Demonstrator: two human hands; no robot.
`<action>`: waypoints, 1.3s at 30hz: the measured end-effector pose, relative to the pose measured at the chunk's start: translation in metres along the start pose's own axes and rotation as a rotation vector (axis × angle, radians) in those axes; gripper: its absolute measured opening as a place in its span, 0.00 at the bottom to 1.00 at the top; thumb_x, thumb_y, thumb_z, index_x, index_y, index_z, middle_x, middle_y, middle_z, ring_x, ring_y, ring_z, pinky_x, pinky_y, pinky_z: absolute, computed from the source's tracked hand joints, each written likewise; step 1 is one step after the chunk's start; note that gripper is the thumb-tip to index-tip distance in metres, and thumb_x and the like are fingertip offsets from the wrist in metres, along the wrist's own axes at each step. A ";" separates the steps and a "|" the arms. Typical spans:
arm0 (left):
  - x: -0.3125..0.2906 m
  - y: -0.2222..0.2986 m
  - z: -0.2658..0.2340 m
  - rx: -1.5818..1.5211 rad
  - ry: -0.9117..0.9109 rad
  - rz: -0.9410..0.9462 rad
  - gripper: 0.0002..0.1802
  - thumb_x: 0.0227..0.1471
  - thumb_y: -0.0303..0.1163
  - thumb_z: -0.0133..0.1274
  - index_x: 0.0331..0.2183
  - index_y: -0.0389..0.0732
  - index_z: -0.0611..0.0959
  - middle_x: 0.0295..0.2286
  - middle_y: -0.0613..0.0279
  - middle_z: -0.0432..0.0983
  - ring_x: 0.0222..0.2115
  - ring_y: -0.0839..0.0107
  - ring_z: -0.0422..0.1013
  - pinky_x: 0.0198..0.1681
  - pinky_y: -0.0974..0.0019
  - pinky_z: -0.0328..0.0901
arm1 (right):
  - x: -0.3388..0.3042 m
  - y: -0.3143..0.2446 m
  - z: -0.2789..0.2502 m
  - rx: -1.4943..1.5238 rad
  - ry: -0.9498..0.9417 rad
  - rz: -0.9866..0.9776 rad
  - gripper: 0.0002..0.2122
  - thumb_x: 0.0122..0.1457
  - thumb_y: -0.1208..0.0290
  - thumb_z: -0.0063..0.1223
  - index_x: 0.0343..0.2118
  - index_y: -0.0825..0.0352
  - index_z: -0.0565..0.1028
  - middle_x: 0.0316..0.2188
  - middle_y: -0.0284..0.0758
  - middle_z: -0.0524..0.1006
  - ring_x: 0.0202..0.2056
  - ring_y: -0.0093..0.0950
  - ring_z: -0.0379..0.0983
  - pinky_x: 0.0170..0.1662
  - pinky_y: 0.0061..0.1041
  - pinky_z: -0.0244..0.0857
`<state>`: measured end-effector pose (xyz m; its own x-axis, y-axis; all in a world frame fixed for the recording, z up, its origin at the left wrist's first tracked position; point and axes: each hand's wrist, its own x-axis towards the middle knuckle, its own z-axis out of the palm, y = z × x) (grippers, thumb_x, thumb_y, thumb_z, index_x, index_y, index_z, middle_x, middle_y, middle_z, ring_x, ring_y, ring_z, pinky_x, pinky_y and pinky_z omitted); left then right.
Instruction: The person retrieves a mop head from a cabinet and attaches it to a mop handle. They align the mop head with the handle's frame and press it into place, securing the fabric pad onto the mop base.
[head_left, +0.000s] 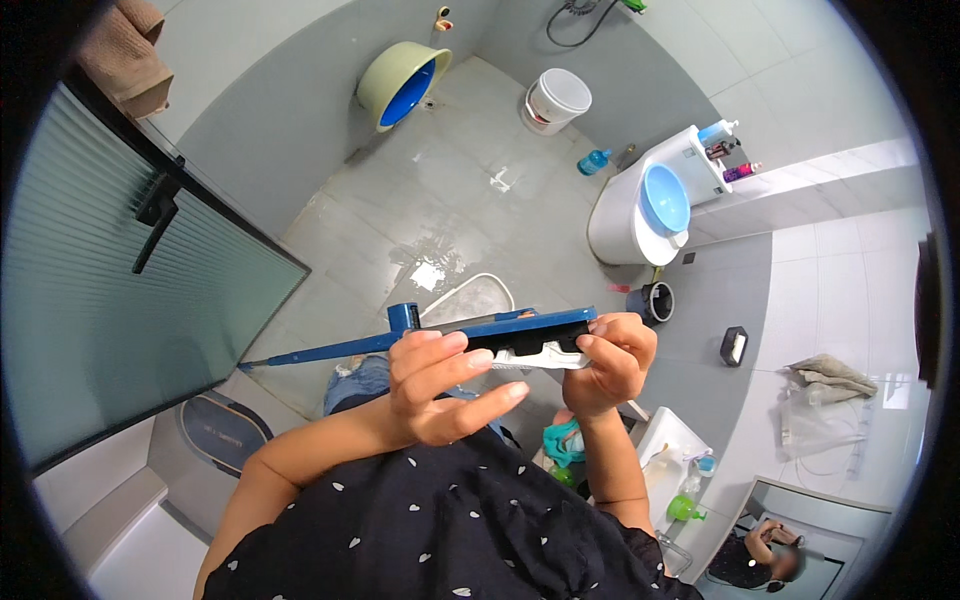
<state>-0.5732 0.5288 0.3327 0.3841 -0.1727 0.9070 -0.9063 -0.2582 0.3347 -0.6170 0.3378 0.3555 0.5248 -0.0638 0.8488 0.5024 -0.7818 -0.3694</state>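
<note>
A blue flat mop (pixel 530 322) is raised in front of my chest, its head lying crosswise between my hands. Black plastic and a strip of white pad (pixel 545 357) show along the near side of the head. My right hand (pixel 615 362) pinches the right end of it, thumb and fingers closed at the pad's edge. At the left end, my left hand (pixel 440 385) bears on the head with its fingertips, one finger stretched out below. The long blue handle (pixel 320 351) runs off to the left, down toward the floor by the glass door.
A ribbed glass door (pixel 130 270) stands at left. On the wet tiled floor are a yellow-green basin (pixel 375 85), a white bucket (pixel 555 100) and a blue bottle (pixel 594 161). The toilet (pixel 620 220) carries a light blue basin (pixel 665 200). At lower right is a sink (pixel 672 432).
</note>
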 end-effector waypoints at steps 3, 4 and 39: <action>0.003 0.000 0.011 -0.111 0.128 -0.099 0.24 0.30 0.40 0.70 0.35 0.50 0.81 0.38 0.64 0.68 0.38 0.67 0.66 0.32 0.67 0.63 | 0.000 -0.002 -0.002 -0.025 0.014 0.018 0.14 0.37 0.88 0.57 0.28 0.63 0.72 0.29 0.33 0.66 0.26 0.27 0.67 0.28 0.22 0.63; -0.006 0.003 0.013 -0.195 0.172 -0.268 0.31 0.27 0.42 0.72 0.37 0.44 0.79 0.38 0.61 0.68 0.37 0.65 0.67 0.34 0.66 0.63 | 0.000 -0.001 -0.003 -0.031 0.024 0.028 0.14 0.38 0.88 0.57 0.28 0.63 0.72 0.29 0.34 0.66 0.26 0.27 0.67 0.28 0.22 0.63; 0.009 0.005 0.056 -0.667 0.085 -0.226 0.26 0.43 0.31 0.63 0.40 0.38 0.66 0.31 0.51 0.79 0.27 0.64 0.78 0.26 0.70 0.71 | 0.068 -0.037 -0.077 0.076 -0.608 0.205 0.12 0.38 0.74 0.67 0.27 0.68 0.75 0.27 0.34 0.76 0.31 0.34 0.75 0.35 0.28 0.70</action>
<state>-0.5646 0.4727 0.3287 0.5850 -0.1019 0.8046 -0.7313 0.3627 0.5776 -0.6531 0.3147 0.4556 0.8996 0.1735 0.4008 0.3866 -0.7433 -0.5459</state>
